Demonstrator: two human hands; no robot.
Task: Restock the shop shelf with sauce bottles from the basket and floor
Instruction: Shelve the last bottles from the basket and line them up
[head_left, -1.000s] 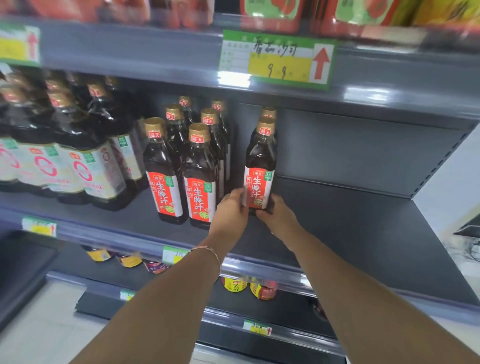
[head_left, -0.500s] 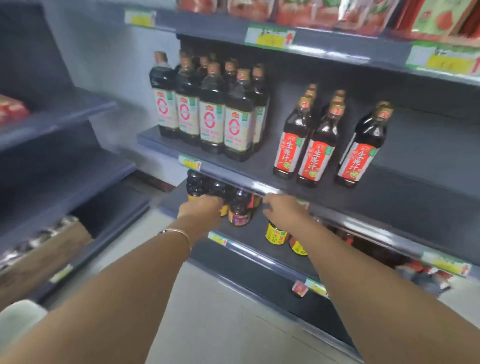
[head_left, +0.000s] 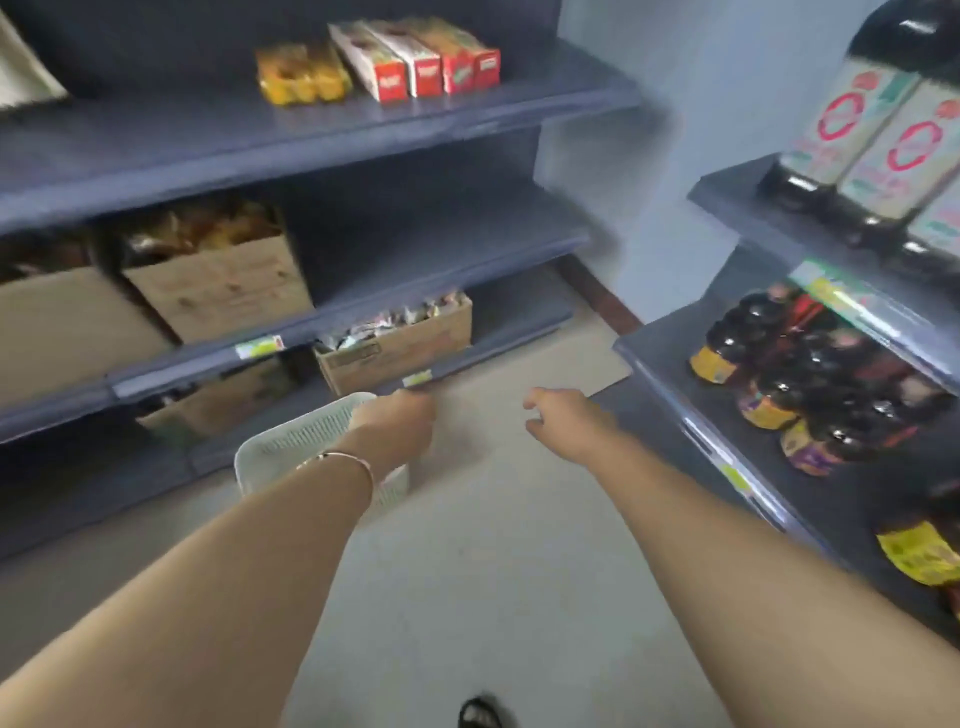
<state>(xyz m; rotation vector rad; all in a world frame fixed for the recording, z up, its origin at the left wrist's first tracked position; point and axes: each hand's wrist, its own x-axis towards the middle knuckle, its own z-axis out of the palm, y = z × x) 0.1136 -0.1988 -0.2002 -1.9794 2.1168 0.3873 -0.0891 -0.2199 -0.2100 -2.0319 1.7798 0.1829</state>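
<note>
fingers: left hand (head_left: 397, 423) curled over the white basket (head_left: 291, 441), grip unclear; right hand (head_left: 563, 418) loosely spread, empty | basket: on floor (head_left: 493, 519) by left shelving | bottles (head_left: 852, 124): upright on right shelf (head_left: 737, 202), more below

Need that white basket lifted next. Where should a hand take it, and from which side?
Probably the top rim of the white basket, from above. It sits upright on the floor with its open mouth up, and the left hand is already over its far edge. The right hand is free and open. Its contents are hidden.
</note>
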